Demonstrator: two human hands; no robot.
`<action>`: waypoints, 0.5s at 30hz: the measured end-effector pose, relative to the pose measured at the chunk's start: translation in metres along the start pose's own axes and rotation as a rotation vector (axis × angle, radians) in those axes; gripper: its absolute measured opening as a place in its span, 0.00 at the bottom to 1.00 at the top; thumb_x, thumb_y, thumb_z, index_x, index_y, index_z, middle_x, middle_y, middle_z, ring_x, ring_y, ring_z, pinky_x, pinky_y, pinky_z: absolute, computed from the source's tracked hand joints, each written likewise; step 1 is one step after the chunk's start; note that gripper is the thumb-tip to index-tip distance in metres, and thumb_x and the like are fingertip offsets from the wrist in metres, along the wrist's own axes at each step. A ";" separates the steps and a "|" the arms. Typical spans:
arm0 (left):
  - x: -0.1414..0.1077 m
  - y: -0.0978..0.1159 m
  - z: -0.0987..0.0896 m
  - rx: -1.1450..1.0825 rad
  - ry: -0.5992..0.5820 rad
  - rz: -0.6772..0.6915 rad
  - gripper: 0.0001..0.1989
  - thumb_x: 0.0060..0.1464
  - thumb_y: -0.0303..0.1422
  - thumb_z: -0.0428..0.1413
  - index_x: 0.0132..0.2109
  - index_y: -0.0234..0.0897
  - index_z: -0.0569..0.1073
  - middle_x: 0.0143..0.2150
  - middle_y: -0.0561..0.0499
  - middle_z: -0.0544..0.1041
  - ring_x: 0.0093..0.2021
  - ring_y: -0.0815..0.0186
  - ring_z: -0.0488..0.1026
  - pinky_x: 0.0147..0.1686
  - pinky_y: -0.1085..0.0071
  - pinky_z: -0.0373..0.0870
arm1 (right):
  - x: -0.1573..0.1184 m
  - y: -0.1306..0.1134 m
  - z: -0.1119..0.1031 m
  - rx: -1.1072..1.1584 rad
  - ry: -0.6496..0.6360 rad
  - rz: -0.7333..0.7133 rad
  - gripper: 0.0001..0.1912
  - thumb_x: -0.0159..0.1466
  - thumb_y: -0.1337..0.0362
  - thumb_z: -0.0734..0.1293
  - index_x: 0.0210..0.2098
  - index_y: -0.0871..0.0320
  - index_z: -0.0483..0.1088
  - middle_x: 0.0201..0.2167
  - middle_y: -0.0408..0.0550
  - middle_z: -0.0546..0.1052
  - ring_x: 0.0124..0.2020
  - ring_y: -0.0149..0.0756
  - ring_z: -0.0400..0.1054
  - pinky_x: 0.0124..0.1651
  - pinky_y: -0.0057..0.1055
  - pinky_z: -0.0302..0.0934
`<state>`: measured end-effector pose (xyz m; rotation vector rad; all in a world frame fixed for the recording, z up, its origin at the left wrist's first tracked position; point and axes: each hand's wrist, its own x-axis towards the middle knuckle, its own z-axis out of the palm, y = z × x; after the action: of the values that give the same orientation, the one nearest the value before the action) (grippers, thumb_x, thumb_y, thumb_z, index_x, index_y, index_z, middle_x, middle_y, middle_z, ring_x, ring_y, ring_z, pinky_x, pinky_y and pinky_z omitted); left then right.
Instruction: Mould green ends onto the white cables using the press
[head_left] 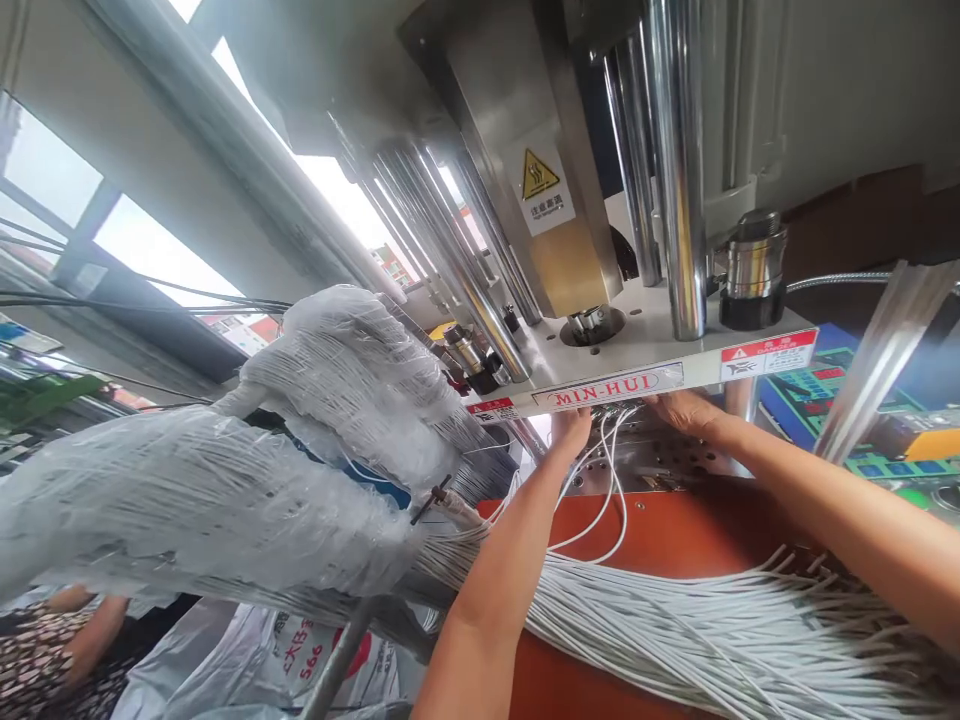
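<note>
My left hand [575, 428] reaches under the front edge of the machine's upper plate [637, 345]. The plate hides its fingers. My right hand [681, 411] comes in under the same edge from the right, and its fingertips are hidden too. Between the two hands, a few white cables [616, 480] run out from beneath the plate and loop down over the orange-brown work surface [660, 530]. Whether either hand grips the cable ends cannot be seen. A thick bundle of white cables [675, 620] lies across that surface below my forearms.
Steel guide columns [679, 170] and a nozzle block [570, 270] with a heat warning label stand above the plate. Plastic-wrapped cable bundles [225, 490] hang at left over a metal bar [337, 660]. A control panel [832, 390] is at right. Another person's arm [97, 635] shows lower left.
</note>
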<state>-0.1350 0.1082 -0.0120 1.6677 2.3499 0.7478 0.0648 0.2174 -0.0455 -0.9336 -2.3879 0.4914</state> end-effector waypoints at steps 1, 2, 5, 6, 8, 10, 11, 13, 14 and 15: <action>-0.002 -0.001 0.001 0.013 -0.006 0.020 0.17 0.62 0.34 0.46 0.55 0.42 0.71 0.56 0.47 0.74 0.61 0.56 0.65 0.62 0.56 0.59 | -0.002 0.001 -0.001 -0.025 -0.035 -0.004 0.22 0.66 0.61 0.55 0.56 0.60 0.67 0.46 0.57 0.77 0.51 0.51 0.67 0.52 0.45 0.61; -0.004 -0.002 0.002 0.024 -0.011 0.043 0.17 0.63 0.34 0.45 0.54 0.42 0.71 0.56 0.47 0.74 0.61 0.56 0.65 0.61 0.57 0.60 | -0.003 0.002 -0.003 -0.059 -0.075 -0.005 0.23 0.68 0.60 0.53 0.55 0.60 0.68 0.46 0.57 0.77 0.51 0.50 0.67 0.52 0.43 0.61; -0.006 -0.006 -0.001 0.041 -0.036 0.099 0.17 0.64 0.34 0.43 0.51 0.40 0.73 0.55 0.46 0.74 0.58 0.56 0.67 0.59 0.59 0.62 | -0.011 -0.007 -0.010 -0.170 -0.159 0.026 0.25 0.70 0.58 0.48 0.52 0.61 0.70 0.44 0.57 0.77 0.48 0.47 0.69 0.51 0.40 0.61; -0.006 -0.007 -0.002 0.038 -0.047 0.102 0.17 0.64 0.34 0.43 0.49 0.38 0.75 0.53 0.45 0.75 0.57 0.55 0.69 0.58 0.59 0.63 | -0.015 -0.013 -0.012 -0.200 -0.160 0.047 0.26 0.70 0.57 0.47 0.50 0.62 0.71 0.43 0.58 0.77 0.47 0.47 0.69 0.49 0.41 0.61; -0.004 -0.008 -0.005 0.040 -0.057 0.109 0.17 0.64 0.34 0.44 0.46 0.36 0.76 0.50 0.43 0.77 0.55 0.53 0.70 0.57 0.59 0.64 | -0.022 -0.030 -0.011 -0.270 -0.132 0.042 0.26 0.71 0.55 0.47 0.48 0.62 0.71 0.41 0.60 0.77 0.45 0.49 0.69 0.49 0.45 0.59; -0.004 -0.010 -0.007 0.038 -0.044 0.122 0.16 0.64 0.34 0.44 0.47 0.36 0.75 0.50 0.43 0.77 0.54 0.54 0.70 0.57 0.59 0.63 | -0.027 -0.049 -0.006 -0.346 -0.094 -0.049 0.24 0.70 0.56 0.48 0.49 0.59 0.71 0.44 0.59 0.76 0.47 0.50 0.67 0.49 0.49 0.55; -0.005 -0.011 -0.009 0.038 -0.030 0.130 0.16 0.64 0.33 0.44 0.49 0.36 0.74 0.52 0.43 0.76 0.55 0.55 0.70 0.57 0.60 0.63 | -0.028 -0.059 -0.003 -0.374 -0.081 -0.115 0.23 0.70 0.57 0.49 0.50 0.56 0.70 0.48 0.57 0.74 0.49 0.50 0.65 0.50 0.51 0.53; -0.013 -0.014 -0.012 0.040 0.005 0.144 0.17 0.63 0.30 0.44 0.54 0.37 0.71 0.55 0.44 0.74 0.58 0.57 0.67 0.59 0.60 0.61 | -0.028 -0.074 0.004 -0.397 -0.076 -0.214 0.21 0.70 0.58 0.49 0.51 0.52 0.70 0.54 0.54 0.72 0.51 0.49 0.63 0.50 0.52 0.51; -0.019 -0.016 -0.013 0.054 0.027 0.160 0.17 0.63 0.29 0.44 0.55 0.37 0.70 0.56 0.44 0.73 0.59 0.57 0.66 0.59 0.60 0.61 | -0.026 -0.079 0.007 -0.396 -0.085 -0.225 0.21 0.70 0.58 0.50 0.51 0.51 0.70 0.55 0.53 0.71 0.51 0.49 0.63 0.50 0.53 0.51; -0.026 -0.018 -0.015 0.078 0.050 0.181 0.18 0.62 0.28 0.45 0.56 0.38 0.70 0.56 0.44 0.72 0.59 0.57 0.65 0.59 0.59 0.61 | -0.024 -0.083 0.009 -0.398 -0.095 -0.223 0.21 0.70 0.58 0.50 0.52 0.50 0.70 0.56 0.53 0.71 0.51 0.49 0.63 0.49 0.53 0.51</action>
<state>-0.1464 0.0758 -0.0119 1.9367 2.3109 0.7454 0.0319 0.1414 -0.0191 -0.8014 -2.6921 -0.0293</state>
